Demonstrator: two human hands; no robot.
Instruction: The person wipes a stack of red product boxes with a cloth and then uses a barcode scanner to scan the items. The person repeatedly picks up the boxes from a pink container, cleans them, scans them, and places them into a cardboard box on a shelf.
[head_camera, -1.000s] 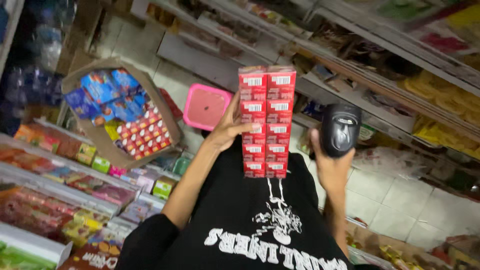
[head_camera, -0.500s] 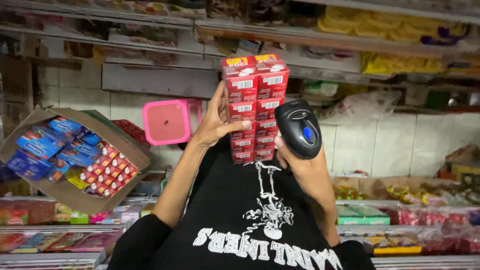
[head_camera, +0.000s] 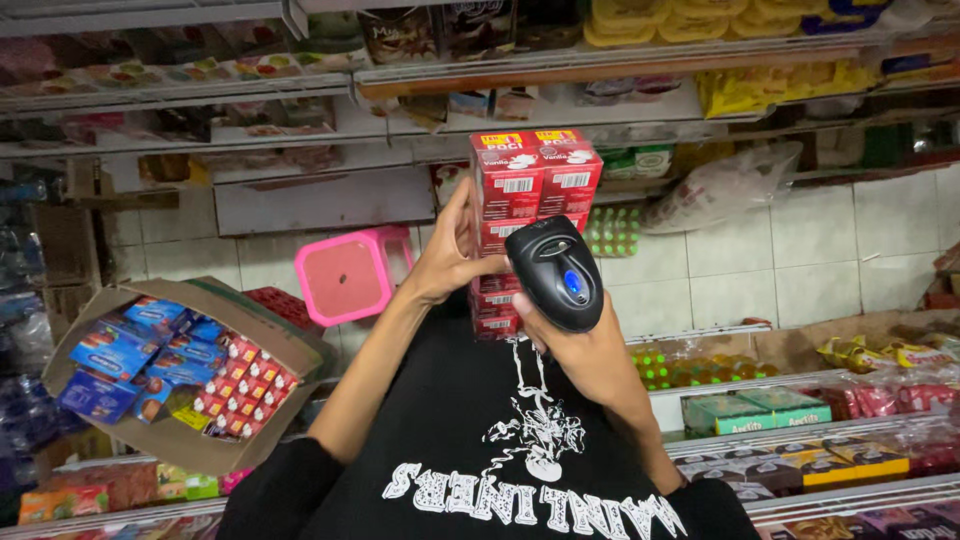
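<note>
A tall stack of red cartons (head_camera: 522, 215) with white barcode labels stands mid-picture. Lower left, an open cardboard box (head_camera: 170, 370) holds blue and red packets. Green boxes (head_camera: 765, 408) lie on the lower right shelf (head_camera: 800, 438).

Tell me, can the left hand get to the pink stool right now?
Probably not right away. The left hand is busy, its fingers holding the stack of red boxes. The pink stool sits close beside that arm with nothing between them, so only the full grip is in the way.
</note>
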